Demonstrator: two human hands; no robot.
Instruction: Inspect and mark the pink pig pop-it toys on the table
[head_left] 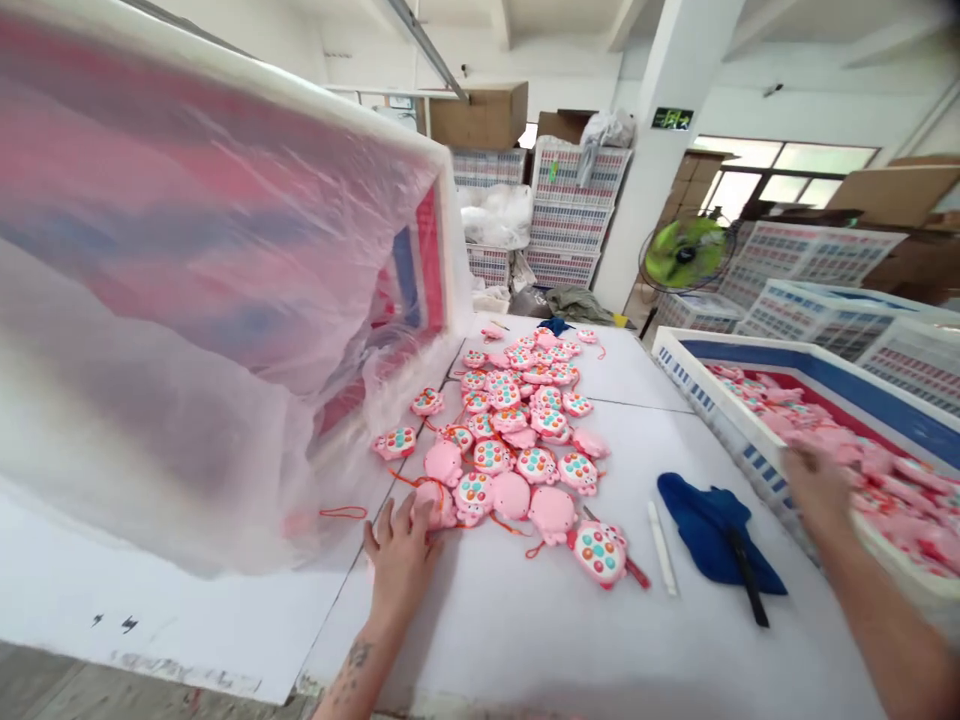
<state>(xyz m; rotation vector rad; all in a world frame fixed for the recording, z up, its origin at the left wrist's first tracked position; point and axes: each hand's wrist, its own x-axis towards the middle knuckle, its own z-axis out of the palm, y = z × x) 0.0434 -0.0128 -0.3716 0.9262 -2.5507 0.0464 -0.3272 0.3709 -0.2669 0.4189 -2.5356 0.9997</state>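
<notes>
My left hand (403, 555) rests low at the near edge of a heap of pink animal-shaped toys (510, 420), its fingers spread and the tips against a pink toy (435, 502). Many of the toys show turquoise and red dots on a white face; others lie smooth side up, and several have orange cord loops. On the right, my right hand (821, 495) is at the near wall of a white crate (739, 430), smeared by motion; its fingers are hard to make out. More pink toys (832, 430) fill that crate.
Right of the heap lie a white stick-like tube (662, 550), a blue cloth (705, 530) and a dark-handled tool (748, 580). A large tilted crate wrapped in clear plastic (225, 250) stands left. Behind are stacked crates (574, 215) and a green fan (686, 252).
</notes>
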